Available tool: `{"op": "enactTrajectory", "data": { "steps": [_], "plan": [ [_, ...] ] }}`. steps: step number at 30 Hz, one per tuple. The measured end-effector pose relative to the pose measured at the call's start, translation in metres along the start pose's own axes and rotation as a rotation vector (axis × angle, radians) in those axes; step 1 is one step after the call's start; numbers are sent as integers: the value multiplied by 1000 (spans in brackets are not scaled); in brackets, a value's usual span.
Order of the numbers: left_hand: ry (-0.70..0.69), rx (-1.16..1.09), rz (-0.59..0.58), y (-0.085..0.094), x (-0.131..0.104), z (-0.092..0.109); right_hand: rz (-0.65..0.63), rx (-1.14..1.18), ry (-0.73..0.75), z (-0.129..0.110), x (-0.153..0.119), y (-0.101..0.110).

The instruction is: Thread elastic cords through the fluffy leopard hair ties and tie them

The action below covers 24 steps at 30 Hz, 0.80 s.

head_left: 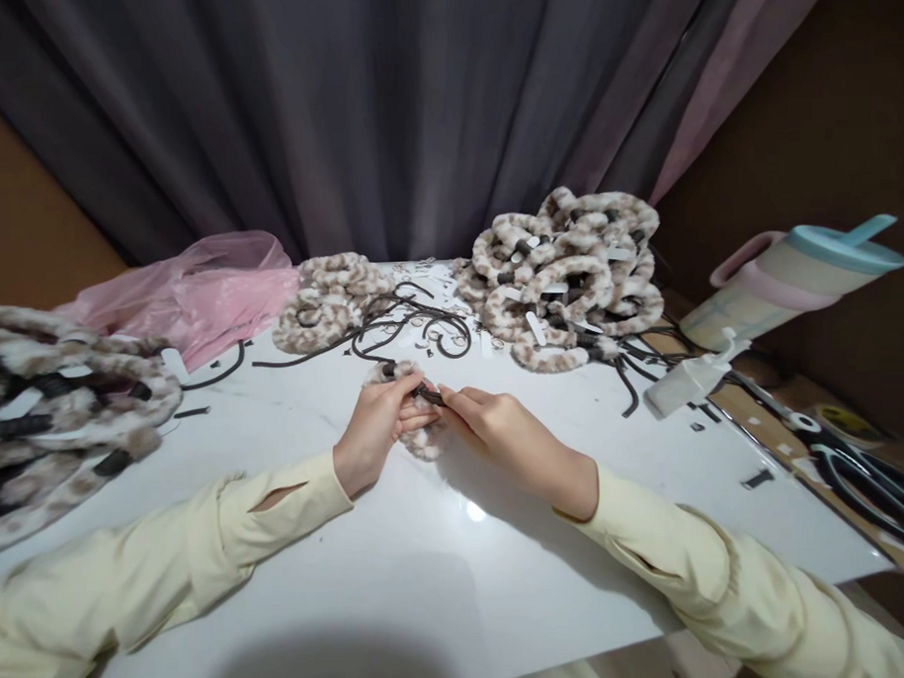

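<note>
At the middle of the table, a white-and-brown spotted plush loop [424, 442] is partly hidden behind my hands. My left hand [377, 426] is closed on it, thumb on top and fingers underneath. A dark cord [430, 396] crosses the plush between the two hands. My right hand [503, 426] pinches that cord between thumb and fingertips, from the right side. Whether the cord is wound or tied round the plush, I cannot tell. Just beyond, longer black cords [411, 321] curl over the table, one running toward the plush.
Plush loops with white tags pile up at left [69, 412] and at back right [575, 275]. A pink plastic bag [220, 288] lies behind. To the right are a small squeeze bottle [683, 382], a tumbler [776, 278] and scissors [864, 473]. Small metal rings [420, 276] are scattered at the back.
</note>
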<state>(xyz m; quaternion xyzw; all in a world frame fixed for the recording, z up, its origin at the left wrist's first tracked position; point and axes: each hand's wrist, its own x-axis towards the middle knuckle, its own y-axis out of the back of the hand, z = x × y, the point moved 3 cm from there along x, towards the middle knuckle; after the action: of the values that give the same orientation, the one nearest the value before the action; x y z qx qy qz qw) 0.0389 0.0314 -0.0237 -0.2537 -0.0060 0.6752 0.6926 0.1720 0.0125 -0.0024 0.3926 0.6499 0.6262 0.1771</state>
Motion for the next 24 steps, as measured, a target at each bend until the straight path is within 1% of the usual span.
{"op": "enactTrajectory", "data": {
  "steps": [5, 7, 9, 11, 13, 16, 18, 21, 24],
  "plan": [
    [20, 18, 34, 0, 2, -1, -141, -311, 112, -14, 0, 1],
    [29, 17, 51, 1, 2, -2, -161, -407, 158, -21, 1, 2],
    [13, 2, 68, 0, 2, -3, -155, -433, 166, -26, 2, 2],
    [-18, -12, 79, 0, 1, -3, -159, -367, 104, -26, 3, 0],
    [-47, -15, 84, -1, 1, -4, -152, -227, -9, -21, 5, -4],
    [-54, 1, 69, -1, 1, -4, -81, -4, -130, -11, 9, -8],
    [-56, 13, 28, -1, 2, -4, -19, 105, -152, -6, 10, -9],
    [-67, 32, -39, 0, 2, -3, 50, 237, -142, -1, 12, -8],
    [-50, 49, -60, 1, 2, -4, 112, 324, -129, 2, 11, -1]
  ]
}}
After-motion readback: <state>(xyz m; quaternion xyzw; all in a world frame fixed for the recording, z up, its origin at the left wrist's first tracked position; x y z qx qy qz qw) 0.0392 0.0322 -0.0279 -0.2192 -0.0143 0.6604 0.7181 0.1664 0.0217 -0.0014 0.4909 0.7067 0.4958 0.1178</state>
